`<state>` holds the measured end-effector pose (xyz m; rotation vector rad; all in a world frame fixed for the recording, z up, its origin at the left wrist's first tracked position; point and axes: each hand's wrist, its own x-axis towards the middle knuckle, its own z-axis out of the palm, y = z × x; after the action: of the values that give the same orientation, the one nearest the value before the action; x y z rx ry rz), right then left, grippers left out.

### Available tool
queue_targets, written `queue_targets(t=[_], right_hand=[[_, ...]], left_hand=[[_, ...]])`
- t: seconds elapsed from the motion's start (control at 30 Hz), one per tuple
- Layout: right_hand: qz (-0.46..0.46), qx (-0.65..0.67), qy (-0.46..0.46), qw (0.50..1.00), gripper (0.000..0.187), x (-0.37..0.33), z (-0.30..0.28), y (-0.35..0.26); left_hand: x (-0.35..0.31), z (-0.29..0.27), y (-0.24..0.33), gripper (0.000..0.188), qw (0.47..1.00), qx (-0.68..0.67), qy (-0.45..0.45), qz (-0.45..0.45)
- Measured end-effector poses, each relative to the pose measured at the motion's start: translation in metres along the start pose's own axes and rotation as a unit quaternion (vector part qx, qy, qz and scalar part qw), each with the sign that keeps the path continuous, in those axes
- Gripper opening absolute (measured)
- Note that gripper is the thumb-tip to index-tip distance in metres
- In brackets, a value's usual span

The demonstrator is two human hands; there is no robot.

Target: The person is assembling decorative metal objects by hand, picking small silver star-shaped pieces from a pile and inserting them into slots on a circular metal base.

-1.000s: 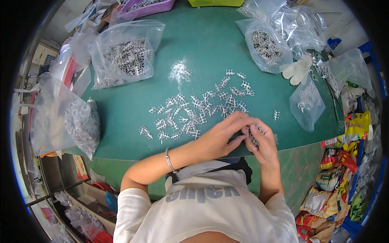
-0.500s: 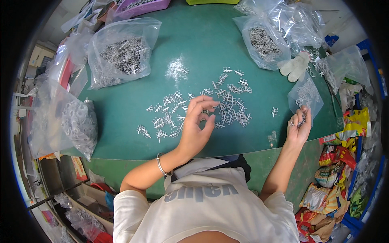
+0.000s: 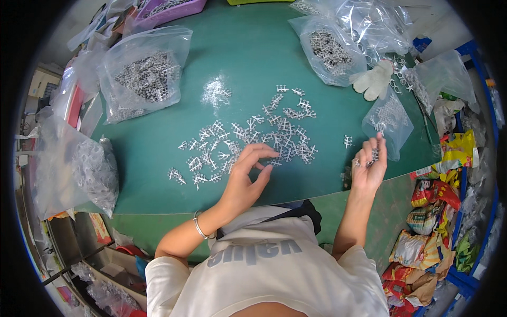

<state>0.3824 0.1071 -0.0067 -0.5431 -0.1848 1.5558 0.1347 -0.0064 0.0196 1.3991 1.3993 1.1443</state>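
My left hand (image 3: 247, 177) hovers over the green table (image 3: 248, 53), thumb and fingers pinching at one piece on the near edge of the scattered small metal parts (image 3: 248, 140); my right hand (image 3: 368, 168) grips a cluster of them beside a small clear bag (image 3: 388, 119)
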Motion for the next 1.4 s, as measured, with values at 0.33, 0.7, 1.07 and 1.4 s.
queue_targets(t=[0.33,0.7,1.07,1.4], right_hand=[[-0.011,-0.565,-0.377,0.734,0.023,-0.086,0.056,0.073],[-0.174,-0.706,-0.267,0.633,0.024,-0.045,0.056,0.045],[-0.112,-0.772,-0.206,0.591,0.033,-0.019,0.047,0.045],[-0.16,-0.652,-0.59,0.449,0.044,-0.06,0.075,0.118]], left_hand=[[-0.021,0.049,-0.027,0.037,0.631,-0.675,-0.085,-0.372],[-0.041,0.022,-0.01,0.024,0.615,-0.715,-0.106,-0.316],[-0.057,0.016,-0.011,0.018,0.709,-0.6,-0.149,-0.338],[-0.065,0.014,-0.009,0.024,0.815,-0.458,-0.15,-0.321]])
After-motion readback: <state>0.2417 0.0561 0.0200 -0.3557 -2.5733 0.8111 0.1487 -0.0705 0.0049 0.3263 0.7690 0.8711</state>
